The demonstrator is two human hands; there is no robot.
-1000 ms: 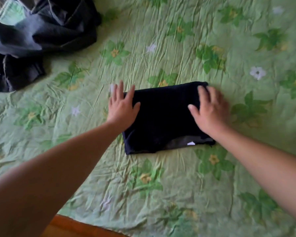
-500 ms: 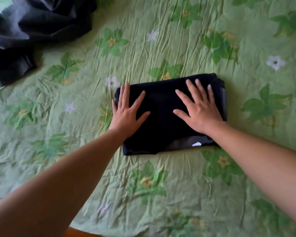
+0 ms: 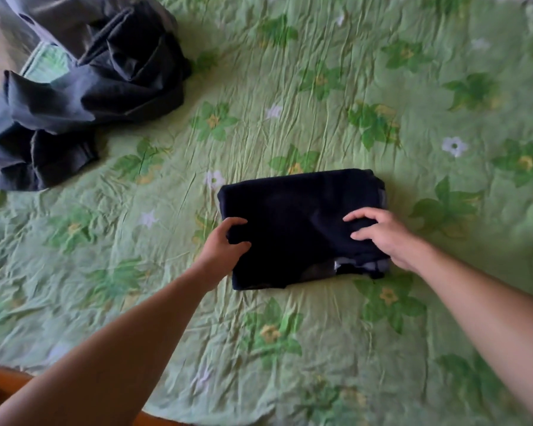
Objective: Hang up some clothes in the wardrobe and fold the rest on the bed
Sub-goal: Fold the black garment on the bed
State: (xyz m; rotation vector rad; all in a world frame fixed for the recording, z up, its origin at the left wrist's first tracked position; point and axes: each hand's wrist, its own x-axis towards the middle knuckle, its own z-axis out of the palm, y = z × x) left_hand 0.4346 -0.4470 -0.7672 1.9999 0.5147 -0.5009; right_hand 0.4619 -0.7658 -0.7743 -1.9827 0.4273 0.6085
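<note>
A black garment [image 3: 296, 216], folded into a flat rectangle, lies in the middle of the bed's green flowered cover [image 3: 336, 87]. My left hand [image 3: 225, 244] grips its left edge, thumb on top and fingers curled round the cloth. My right hand [image 3: 382, 235] holds the right side near the front, its fingers curled into the fabric. A small white label shows at the garment's front edge.
A crumpled heap of dark grey clothes [image 3: 74, 96] lies at the far left of the bed. The bed's brown wooden edge [image 3: 3, 379] shows at the bottom left. Bare cover stretches to the right and behind the folded garment.
Both hands lay flat with spread fingers on top of the folded garment. They have slid towards me and outwards, and now curl round its left and right sides.
</note>
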